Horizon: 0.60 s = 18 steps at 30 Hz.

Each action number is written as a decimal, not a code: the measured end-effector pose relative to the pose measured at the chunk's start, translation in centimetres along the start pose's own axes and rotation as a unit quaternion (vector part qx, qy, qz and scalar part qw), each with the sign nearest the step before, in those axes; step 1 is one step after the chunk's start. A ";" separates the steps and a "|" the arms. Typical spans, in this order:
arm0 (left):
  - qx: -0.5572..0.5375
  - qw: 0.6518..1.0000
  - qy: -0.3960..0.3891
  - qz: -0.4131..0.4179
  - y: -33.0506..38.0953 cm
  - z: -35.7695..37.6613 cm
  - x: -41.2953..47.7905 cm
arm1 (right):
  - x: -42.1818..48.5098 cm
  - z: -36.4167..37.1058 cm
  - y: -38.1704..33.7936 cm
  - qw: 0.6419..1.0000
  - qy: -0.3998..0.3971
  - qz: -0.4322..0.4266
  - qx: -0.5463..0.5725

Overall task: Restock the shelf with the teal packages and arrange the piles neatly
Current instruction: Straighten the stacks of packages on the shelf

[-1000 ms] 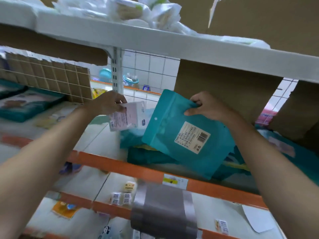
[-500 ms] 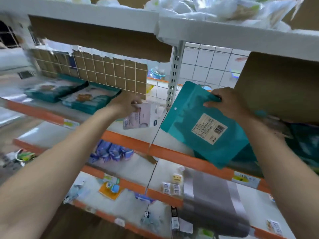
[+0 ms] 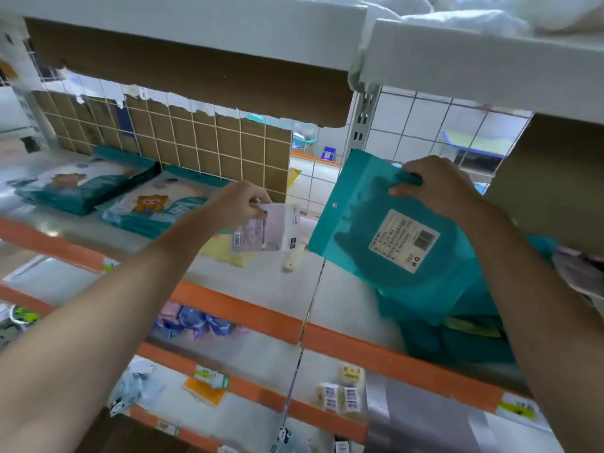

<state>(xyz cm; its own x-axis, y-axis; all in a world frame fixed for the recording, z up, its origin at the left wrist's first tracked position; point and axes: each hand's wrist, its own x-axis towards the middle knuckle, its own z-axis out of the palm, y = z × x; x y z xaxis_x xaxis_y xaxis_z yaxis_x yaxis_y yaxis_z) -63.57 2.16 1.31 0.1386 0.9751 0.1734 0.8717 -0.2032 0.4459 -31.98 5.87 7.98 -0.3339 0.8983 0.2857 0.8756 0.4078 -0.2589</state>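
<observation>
My right hand [image 3: 438, 188] grips the top edge of a flat teal package [image 3: 385, 243] with a white barcode label, held tilted in the air above the shelf [image 3: 235, 308]. Under it lies a loose heap of more teal packages [image 3: 457, 335] on the right part of the shelf. My left hand [image 3: 235, 204] pinches a small white box [image 3: 264, 233] with a barcode, held over the middle of the shelf. Two piles of teal packages with cartoon pictures [image 3: 78, 188] [image 3: 157, 210] lie at the far left.
A cardboard sheet behind a wire grid [image 3: 183, 138] backs the shelf on the left. A white upright post [image 3: 359, 129] divides the bays. A pale stick-like item [image 3: 294, 259] and a yellow packet [image 3: 225, 250] lie on the shelf. Lower shelves hold small packets; grey tape [image 3: 418, 420] covers one edge.
The view has swung left, bringing the two left piles into sight. Both hands have stayed raised with the same items, the teal package carried along over the heap.
</observation>
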 end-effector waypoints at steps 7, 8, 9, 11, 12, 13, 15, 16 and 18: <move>-0.101 0.993 -0.020 -0.063 -0.6 2.3 5.6 | 2.6 -0.5 0.6 0.997 -0.028 -0.013 0.069; -0.121 0.989 -0.032 -0.083 -0.8 2.7 6.6 | 2.6 -0.3 0.6 0.997 -0.033 -0.011 0.072; -0.138 0.984 -0.046 -0.101 -0.9 3.2 7.4 | 2.6 0.0 0.5 0.997 -0.041 -0.009 0.071; -0.157 0.976 -0.081 -0.127 -0.9 4.2 8.8 | 2.6 0.6 0.3 0.997 -0.054 -0.006 0.062; -0.165 0.972 -0.099 -0.134 -1.0 4.8 9.5 | 2.5 0.7 0.3 0.997 -0.058 -0.004 0.058; -0.174 0.968 -0.113 -0.139 -0.9 5.3 10.0 | 2.3 0.7 0.2 0.997 -0.059 -0.001 0.057; -0.195 0.960 -0.139 -0.145 -0.7 6.2 10.8 | 2.0 0.5 -0.1 0.997 -0.051 0.010 0.057; -0.202 0.956 -0.151 -0.150 -0.6 6.6 11.1 | 1.8 0.3 -0.2 0.997 -0.045 0.020 0.055; -0.215 0.948 -0.165 -0.165 -0.7 7.4 11.6 | 1.4 0.1 -0.4 0.997 -0.039 0.040 0.049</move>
<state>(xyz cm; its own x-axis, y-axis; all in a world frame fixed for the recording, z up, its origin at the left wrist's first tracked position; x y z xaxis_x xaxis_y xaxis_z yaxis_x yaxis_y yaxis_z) -59.10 14.32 -3.45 0.0924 0.9522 -0.2911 0.6308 0.1702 0.7570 -32.82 7.00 8.36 -0.2942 0.9367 0.1900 0.8629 0.3458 -0.3685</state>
